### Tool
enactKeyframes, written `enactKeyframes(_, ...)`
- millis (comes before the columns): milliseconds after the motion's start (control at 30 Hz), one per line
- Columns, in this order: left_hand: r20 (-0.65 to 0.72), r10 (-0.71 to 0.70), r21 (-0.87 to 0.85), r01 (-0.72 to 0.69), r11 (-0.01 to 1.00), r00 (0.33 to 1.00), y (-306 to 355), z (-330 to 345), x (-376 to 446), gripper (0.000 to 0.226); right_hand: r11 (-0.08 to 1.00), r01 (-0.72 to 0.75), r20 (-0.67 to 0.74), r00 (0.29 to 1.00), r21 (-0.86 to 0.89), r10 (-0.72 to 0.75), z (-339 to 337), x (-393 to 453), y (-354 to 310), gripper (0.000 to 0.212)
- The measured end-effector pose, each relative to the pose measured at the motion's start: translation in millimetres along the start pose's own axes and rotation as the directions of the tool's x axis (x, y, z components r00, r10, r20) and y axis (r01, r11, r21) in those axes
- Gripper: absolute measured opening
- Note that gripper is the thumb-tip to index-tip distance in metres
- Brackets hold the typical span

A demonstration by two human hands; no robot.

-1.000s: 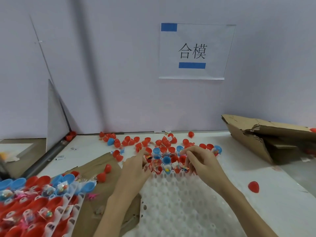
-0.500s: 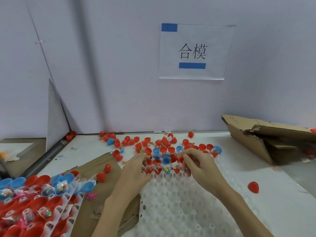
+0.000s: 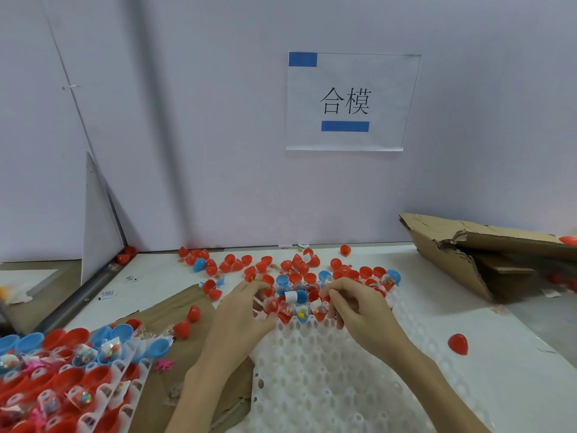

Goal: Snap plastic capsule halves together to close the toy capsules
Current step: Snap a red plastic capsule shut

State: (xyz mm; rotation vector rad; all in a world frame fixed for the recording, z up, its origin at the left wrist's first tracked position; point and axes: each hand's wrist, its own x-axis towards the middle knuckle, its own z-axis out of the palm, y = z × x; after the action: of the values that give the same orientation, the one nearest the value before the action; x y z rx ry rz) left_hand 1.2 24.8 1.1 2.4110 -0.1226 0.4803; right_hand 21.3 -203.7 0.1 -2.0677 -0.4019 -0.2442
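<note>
Reaching both hands — left hand (image 3: 240, 317) | right hand (image 3: 359, 310) — over dimpled white tray (image 3: 327, 376) | glossy red-blue capsule halves (image 3: 296, 296)

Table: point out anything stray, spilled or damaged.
One red capsule half lies alone right of the white tray. Loose halves are scattered along the wall. The cardboard box at right is torn and collapsed. A pink toy lies loose by the left trays.

left hand (image 3: 242, 318) | right hand (image 3: 359, 310) | both hands at white tray (image 3: 312, 370) far edge (filled capsule halves (image 3: 296, 304) there)
</note>
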Motion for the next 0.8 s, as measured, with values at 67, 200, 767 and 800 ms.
enactKeyframes(67, -0.024, 0.022, -0.051, -0.023, 0.998, 0.999, 1.9, -0.1, -0.1, 0.048, 1.000, 0.009, -0.011, 1.000, 0.000, -0.009, 0.5, -0.1, -1.0, 0.025)
enactKeyframes(200, -0.062, 0.053, -0.207, -0.065, 0.976, 0.997, 11.4, 0.7, -1.4, 0.045, 1.000, 0.008, -0.031, 1.000, 0.013, -0.007, 3.4, -0.7, -4.4, 0.031)
enactKeyframes(767, 0.094, 0.114, -0.685, -0.018, 0.728, 0.989, 39.5, 5.1, -9.3, 0.031, 0.758, -0.224, 0.097, 0.973, 0.613, 0.209, 9.8, -10.8, -18.6, 0.019)
enactKeyframes(800, 0.106, 0.089, -0.695, 0.010, 0.719, 0.990, 40.6, 5.6, -9.2, 0.030, 0.747, -0.226, 0.090, 0.972, 0.626, 0.218, 10.8, -10.3, -18.1, 0.019)
